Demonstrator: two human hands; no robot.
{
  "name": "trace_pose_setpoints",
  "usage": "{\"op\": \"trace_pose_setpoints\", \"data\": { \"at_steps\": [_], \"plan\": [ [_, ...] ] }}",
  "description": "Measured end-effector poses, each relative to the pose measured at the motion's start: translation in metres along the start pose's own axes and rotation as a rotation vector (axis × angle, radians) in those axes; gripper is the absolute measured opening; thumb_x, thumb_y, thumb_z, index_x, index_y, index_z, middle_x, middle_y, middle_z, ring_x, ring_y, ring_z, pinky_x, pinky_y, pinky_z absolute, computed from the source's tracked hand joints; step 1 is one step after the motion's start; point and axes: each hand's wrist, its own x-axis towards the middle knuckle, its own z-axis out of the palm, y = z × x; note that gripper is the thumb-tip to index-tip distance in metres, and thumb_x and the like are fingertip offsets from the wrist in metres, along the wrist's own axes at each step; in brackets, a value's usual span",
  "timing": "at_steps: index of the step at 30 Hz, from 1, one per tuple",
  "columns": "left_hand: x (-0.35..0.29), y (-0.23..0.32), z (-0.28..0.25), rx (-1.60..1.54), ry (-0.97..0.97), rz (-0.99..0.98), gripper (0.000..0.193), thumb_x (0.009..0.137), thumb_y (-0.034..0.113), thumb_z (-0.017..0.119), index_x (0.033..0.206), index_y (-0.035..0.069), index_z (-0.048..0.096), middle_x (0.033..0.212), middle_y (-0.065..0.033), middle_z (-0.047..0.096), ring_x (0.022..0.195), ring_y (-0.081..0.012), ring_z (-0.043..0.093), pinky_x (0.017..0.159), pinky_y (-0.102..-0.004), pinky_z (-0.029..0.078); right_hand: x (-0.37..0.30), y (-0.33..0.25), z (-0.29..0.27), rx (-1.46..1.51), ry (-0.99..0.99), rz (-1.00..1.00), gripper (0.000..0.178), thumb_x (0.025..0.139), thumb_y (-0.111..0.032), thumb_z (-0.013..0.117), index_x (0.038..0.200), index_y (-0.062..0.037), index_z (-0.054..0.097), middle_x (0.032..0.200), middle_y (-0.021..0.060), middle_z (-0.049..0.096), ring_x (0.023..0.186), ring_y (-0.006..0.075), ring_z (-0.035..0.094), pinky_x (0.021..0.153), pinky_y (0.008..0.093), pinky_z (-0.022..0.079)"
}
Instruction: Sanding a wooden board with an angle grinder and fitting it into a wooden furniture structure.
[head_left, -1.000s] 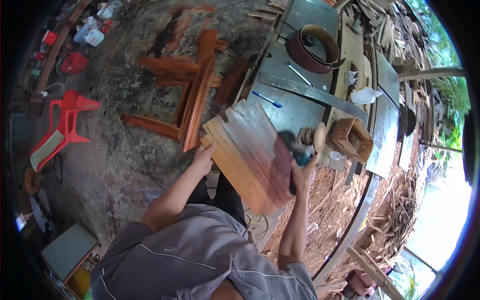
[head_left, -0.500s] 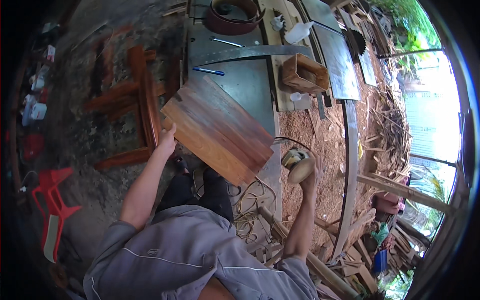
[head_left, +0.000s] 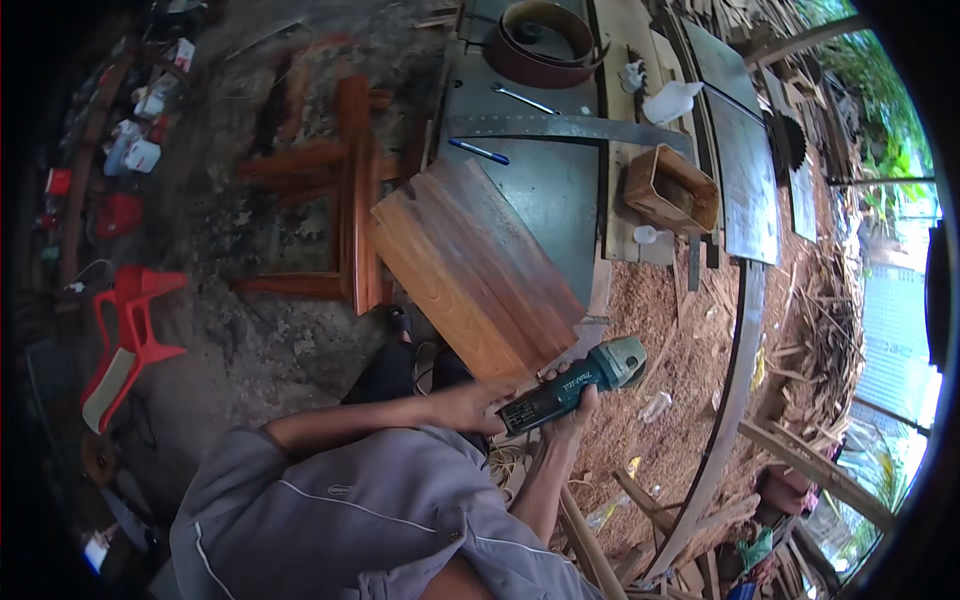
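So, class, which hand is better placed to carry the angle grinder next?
Probably the right hand: it grips the angle grinder by its body, while the blurred left hand is at its rear end.

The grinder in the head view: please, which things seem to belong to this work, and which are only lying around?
Seem in use:
grinder, held
wooden board

Probably just lying about:
pen
wrench
metal strip
brown box
red chair

Stained, mottled grey concrete floor (head_left: 255, 350) at left, with a small red plastic chair (head_left: 148, 283) on it; a grey metal-topped workbench (head_left: 550, 185) at upper centre; loose brown sawdust (head_left: 645, 300) strewn right of centre; bright daylight and green leafy foliage (head_left: 872, 100) at far right
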Motion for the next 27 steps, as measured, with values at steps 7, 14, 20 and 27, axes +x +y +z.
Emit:
{"op": "trace_pose_setpoints", "data": {
  "at_steps": [7, 14, 20, 27],
  "plan": [
    [0.018, 0.032, 0.029, 0.416, 0.239, -0.009, 0.101, 0.084, 0.03, 0.079, 0.157, 0.002, 0.015, 0.14, -0.0285, 0.047, 0.119, -0.0422, 0.059, 0.098, -0.046, 0.049, 0.021, -0.016, 0.022, -0.122, 0.098, -0.022, 0.057, 0.092, -0.031, 0.07, 0.135, -0.0011, 0.047, 0.109, 0.0166, 0.065, 0.095, 0.0313, 0.07, 0.081, 0.0418, 0.061],
    [0.001, 0.028, 0.018, 0.539, -0.026, 0.08, 0.109, 0.092, 0.033, 0.072, 0.16, 0.007, -0.009, 0.146, -0.0408, 0.032, 0.132, -0.0524, 0.046, 0.108, -0.0497, 0.041, 0.015, -0.013, 0.022, -0.261, 0.243, 0.04, 0.038, 0.089, -0.021, 0.071, 0.116, -0.0001, 0.055, 0.095, 0.0141, 0.068, 0.079, 0.0267, 0.07, 0.07, 0.0379, 0.06],
    [-0.016, -0.01, 0.018, 0.327, -0.062, 0.052, 0.11, 0.093, 0.032, 0.072, 0.16, 0.006, -0.011, 0.139, -0.0376, 0.044, 0.124, -0.0472, 0.053, 0.1, -0.0447, 0.045, -0.001, 0.002, 0.035, -0.372, 0.292, 0.086, 0.037, 0.087, -0.016, 0.067, 0.115, 0.0023, 0.054, 0.092, 0.0137, 0.066, 0.077, 0.025, 0.068, 0.069, 0.0362, 0.059],
    [-0.026, 0.013, 0.003, 0.454, -0.105, -0.12, 0.125, 0.081, 0.037, 0.083, 0.16, 0.005, -0.009, 0.119, -0.0359, 0.058, 0.102, -0.0509, 0.063, 0.087, -0.0463, 0.05, -0.011, 0.016, 0.041, -0.314, 0.327, 0.046, 0.035, 0.086, -0.014, 0.067, 0.114, 0.0015, 0.053, 0.09, 0.0135, 0.064, 0.076, 0.0245, 0.067, 0.068, 0.036, 0.058]
  ]
}}
